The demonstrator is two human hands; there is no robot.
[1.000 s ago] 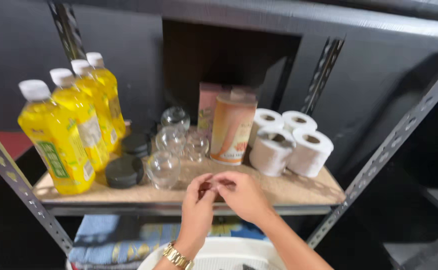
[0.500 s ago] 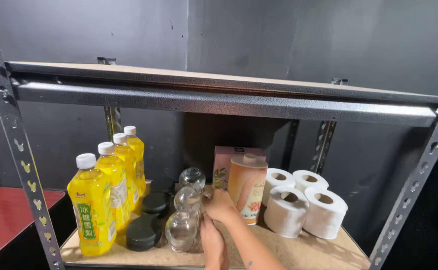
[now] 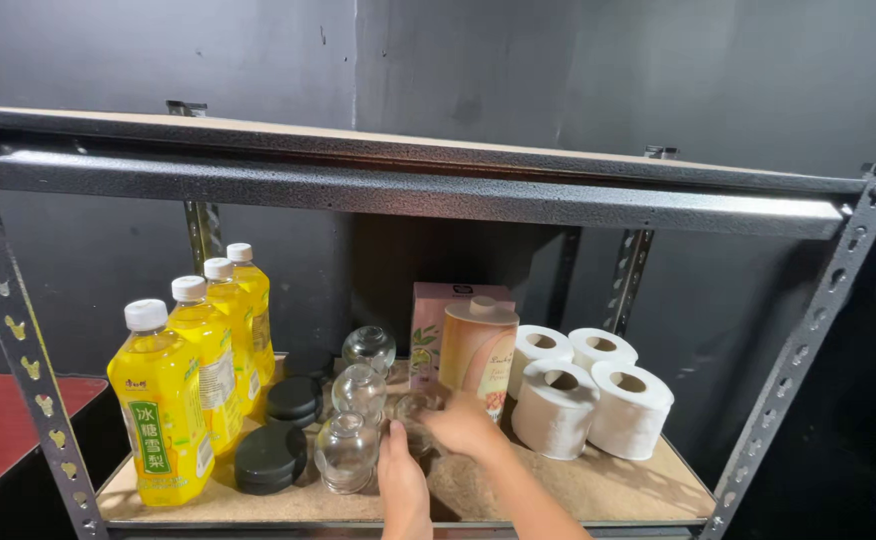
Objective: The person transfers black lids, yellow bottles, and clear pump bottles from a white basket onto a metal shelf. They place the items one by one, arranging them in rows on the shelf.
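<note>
Both my hands reach onto the wooden shelf (image 3: 558,485) of a metal rack. My right hand (image 3: 466,426) is closed around a small clear glass jar (image 3: 411,408) standing on the board in front of a peach cylindrical canister (image 3: 478,350). From below, my left hand (image 3: 400,482) has its fingers against the same jar. Just to the left stand three more round glass jars (image 3: 346,452), one behind the other. Much of the held jar is hidden by my fingers.
Several yellow bottles (image 3: 161,405) with white caps line the shelf's left side, with black lids (image 3: 271,455) stacked beside them. A pink box (image 3: 436,305) stands behind the canister. Toilet paper rolls (image 3: 588,395) fill the right. A metal beam (image 3: 408,195) runs overhead.
The view has risen from looking down on the shelf to facing it level. My hands have moved from the shelf's front edge in to the glass jars.
</note>
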